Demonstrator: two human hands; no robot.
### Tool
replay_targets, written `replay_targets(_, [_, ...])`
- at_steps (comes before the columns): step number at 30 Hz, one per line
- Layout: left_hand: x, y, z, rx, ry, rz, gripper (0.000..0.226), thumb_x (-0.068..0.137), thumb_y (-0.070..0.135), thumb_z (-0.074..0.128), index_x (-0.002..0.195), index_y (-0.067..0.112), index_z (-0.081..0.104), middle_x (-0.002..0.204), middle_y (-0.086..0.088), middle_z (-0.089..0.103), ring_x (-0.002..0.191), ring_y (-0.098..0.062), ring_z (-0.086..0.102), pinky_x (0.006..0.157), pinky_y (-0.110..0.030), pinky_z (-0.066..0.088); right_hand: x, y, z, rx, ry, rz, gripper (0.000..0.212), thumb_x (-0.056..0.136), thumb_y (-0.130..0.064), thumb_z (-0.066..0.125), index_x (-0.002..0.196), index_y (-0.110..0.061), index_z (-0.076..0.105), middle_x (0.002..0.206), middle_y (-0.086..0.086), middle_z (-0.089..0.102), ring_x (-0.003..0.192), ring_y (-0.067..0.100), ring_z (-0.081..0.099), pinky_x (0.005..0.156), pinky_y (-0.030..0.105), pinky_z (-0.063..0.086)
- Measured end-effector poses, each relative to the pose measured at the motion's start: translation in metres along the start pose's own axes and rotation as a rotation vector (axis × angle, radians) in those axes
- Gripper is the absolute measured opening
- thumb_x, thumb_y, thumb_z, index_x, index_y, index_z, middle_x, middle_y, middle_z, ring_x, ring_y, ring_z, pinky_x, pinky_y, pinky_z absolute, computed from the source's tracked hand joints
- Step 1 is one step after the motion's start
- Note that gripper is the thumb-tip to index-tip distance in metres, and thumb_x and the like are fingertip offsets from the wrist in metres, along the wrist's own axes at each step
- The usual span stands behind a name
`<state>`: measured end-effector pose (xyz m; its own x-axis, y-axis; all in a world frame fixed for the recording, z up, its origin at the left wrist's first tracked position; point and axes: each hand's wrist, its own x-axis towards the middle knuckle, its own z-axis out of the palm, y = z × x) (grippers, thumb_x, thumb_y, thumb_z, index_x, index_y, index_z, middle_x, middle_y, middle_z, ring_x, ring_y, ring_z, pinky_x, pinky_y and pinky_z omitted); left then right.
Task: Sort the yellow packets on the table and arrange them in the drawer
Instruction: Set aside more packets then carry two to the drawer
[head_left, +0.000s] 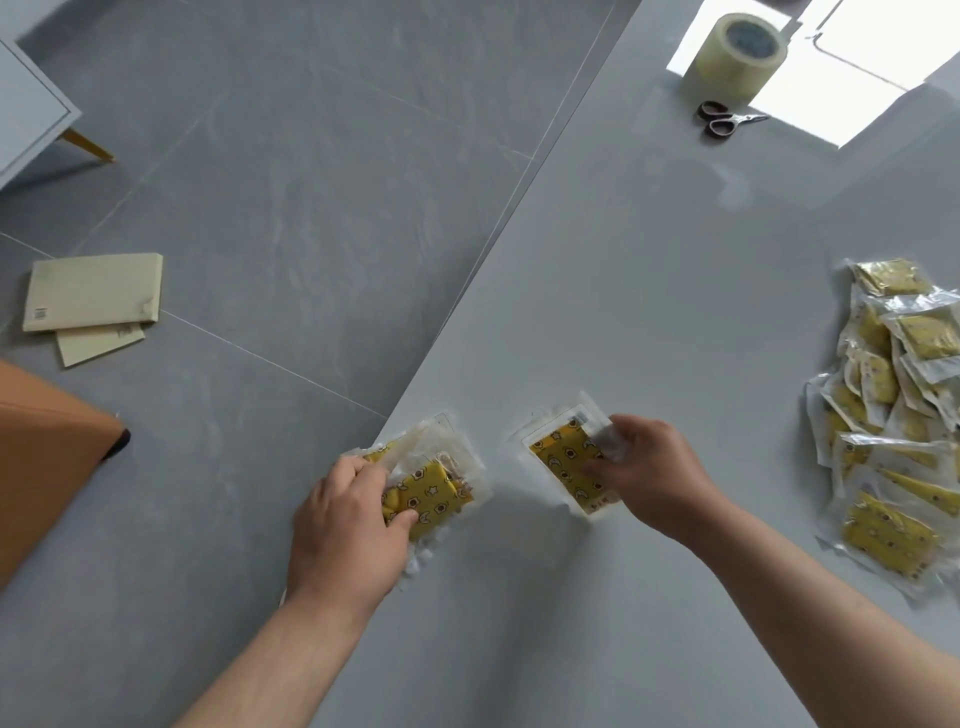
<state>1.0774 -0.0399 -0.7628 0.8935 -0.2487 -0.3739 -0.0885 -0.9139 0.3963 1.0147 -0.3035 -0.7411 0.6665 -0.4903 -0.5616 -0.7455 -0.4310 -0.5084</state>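
Grey tabletop (649, 312) seen from above. At its left edge, the left hand (348, 525) curls its fingers (402, 519) round a small stack of yellow packets (431, 488). Just beside it, the right hand (660, 467) pinches a single yellow packet (563, 467) lying flat. A loose pile of packets (893, 415) sits by the right edge, well apart from both hands. Toward the far edge sit a tape roll (732, 57) and scissors (727, 118).
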Motion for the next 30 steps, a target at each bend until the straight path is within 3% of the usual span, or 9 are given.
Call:
replay_targets(3, [0.000,0.004,-0.004,-0.016,-0.019,-0.036,0.047,0.073,0.026,0.083,0.112,0.016,0.058,0.112,-0.003,0.060,0.103,-0.031,0.060,0.086,-0.041,0.046,-0.003,0.004,-0.001,0.097,0.014,0.019,0.008,0.080,-0.009,0.075,0.083,-0.010,0.067,0.081,0.007,0.070,0.065,0.018,0.061,0.055,0.026,0.048])
replay_targets(6, [0.002,0.010,-0.009,-0.032,-0.074,-0.072,0.056,0.076,0.027,0.081,0.124,0.018,0.053,0.116,-0.001,0.063,0.109,-0.029,0.059,0.091,-0.039,0.045,-0.005,0.009,0.000,0.236,0.032,0.051,0.012,0.080,-0.005,0.076,0.089,-0.005,0.069,0.088,0.014,0.074,0.079,0.029,0.072,0.069,0.039,0.059])
replay_targets(10, [0.003,0.010,-0.014,-0.204,-0.188,-0.133,0.026,0.076,0.022,0.079,0.097,0.022,0.064,0.098,0.004,0.065,0.089,-0.021,0.063,0.075,-0.033,0.051,-0.008,0.007,-0.002,0.305,0.008,0.047,0.015,0.081,0.001,0.074,0.088,-0.012,0.072,0.085,0.009,0.077,0.082,0.025,0.074,0.075,0.040,0.060])
replay_targets(12, [0.000,0.005,-0.015,-0.345,-0.190,-0.158,0.024,0.074,0.012,0.080,0.088,0.024,0.063,0.088,0.006,0.067,0.078,-0.012,0.063,0.070,-0.030,0.051,-0.007,-0.001,-0.003,0.276,-0.033,0.016,0.017,0.081,0.000,0.074,0.088,-0.016,0.073,0.083,0.003,0.077,0.079,0.022,0.074,0.075,0.041,0.061])
replay_targets(15, [-0.007,-0.009,-0.025,-0.532,-0.119,-0.236,0.031,0.074,0.000,0.079,0.083,0.024,0.062,0.078,0.007,0.068,0.069,-0.006,0.063,0.059,-0.019,0.047,-0.001,-0.026,-0.003,0.122,-0.103,-0.055,0.012,0.081,-0.008,0.076,0.086,-0.018,0.072,0.081,0.000,0.075,0.074,0.019,0.069,0.068,0.033,0.056])
replay_targets(18, [-0.014,-0.041,-0.040,-0.748,0.020,-0.392,0.026,0.076,-0.004,0.077,0.086,0.017,0.065,0.075,-0.003,0.072,0.068,-0.019,0.069,0.059,-0.028,0.050,0.006,-0.064,0.013,-0.107,-0.183,-0.213,0.009,0.080,-0.014,0.076,0.080,-0.016,0.067,0.070,-0.004,0.061,0.062,0.016,0.053,0.054,0.024,0.045])
replay_targets(22, [-0.022,-0.080,-0.053,-0.923,0.081,-0.533,0.020,0.078,-0.003,0.075,0.092,0.011,0.068,0.082,-0.010,0.075,0.076,-0.030,0.072,0.069,-0.036,0.054,0.011,-0.111,0.050,-0.399,-0.317,-0.468,0.022,0.081,-0.020,0.073,0.103,-0.014,0.071,0.088,0.001,0.062,0.086,0.023,0.058,0.075,0.031,0.050])
replay_targets(25, [-0.023,-0.094,-0.060,-0.967,0.067,-0.560,0.018,0.079,-0.001,0.074,0.092,0.011,0.068,0.080,-0.008,0.076,0.078,-0.031,0.073,0.073,-0.039,0.055,0.012,-0.129,0.075,-0.582,-0.422,-0.562,0.027,0.085,-0.022,0.068,0.112,-0.017,0.070,0.096,0.002,0.063,0.093,0.022,0.056,0.078,0.032,0.049])
replay_targets(30, [-0.017,-0.106,-0.064,-1.027,0.053,-0.563,0.020,0.079,-0.001,0.074,0.093,0.012,0.068,0.080,-0.005,0.077,0.079,-0.030,0.073,0.073,-0.039,0.055,0.018,-0.128,0.096,-0.750,-0.389,-0.735,0.047,0.086,-0.038,0.067,0.131,-0.031,0.058,0.124,-0.004,0.055,0.115,0.021,0.045,0.097,0.032,0.038])
